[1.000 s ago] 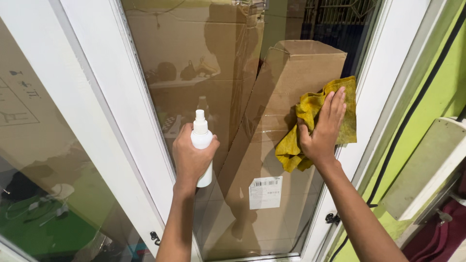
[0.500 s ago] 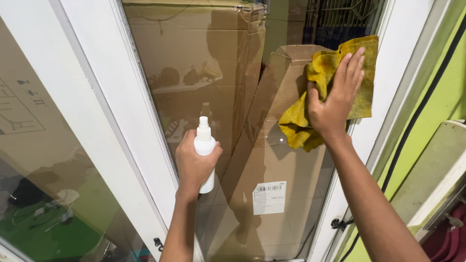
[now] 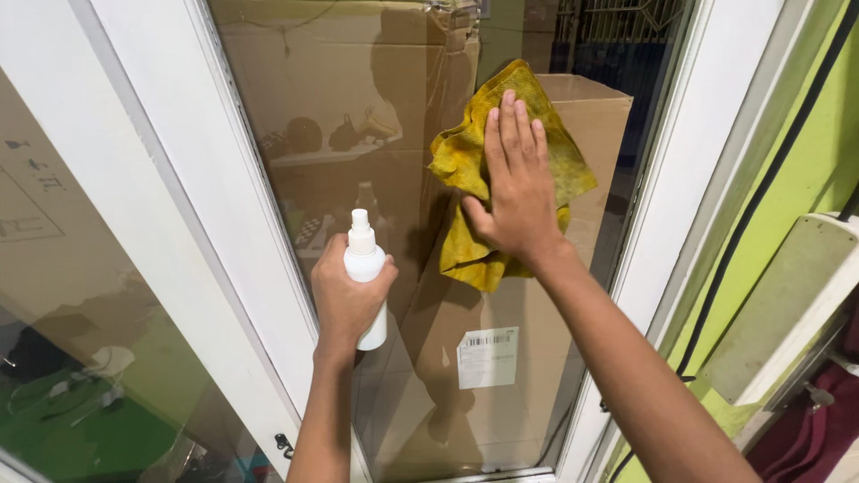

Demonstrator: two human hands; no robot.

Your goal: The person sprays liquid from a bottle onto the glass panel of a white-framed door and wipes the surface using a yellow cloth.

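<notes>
Pressing a crumpled yellow cloth [image 3: 465,161] flat-fingered against the white-framed glass pane [image 3: 394,107], the right hand [image 3: 514,192] works its upper middle, lower glass apparently unwiped, while the left hand [image 3: 344,300] fully grips a white plastic spray bottle [image 3: 367,277].

Soft, even indoor light, moderately bright. The glass pane [image 3: 376,179] carries faint reflections and an arm's shadow. Sharp focus throughout; lines bow slightly at the edges.
</notes>
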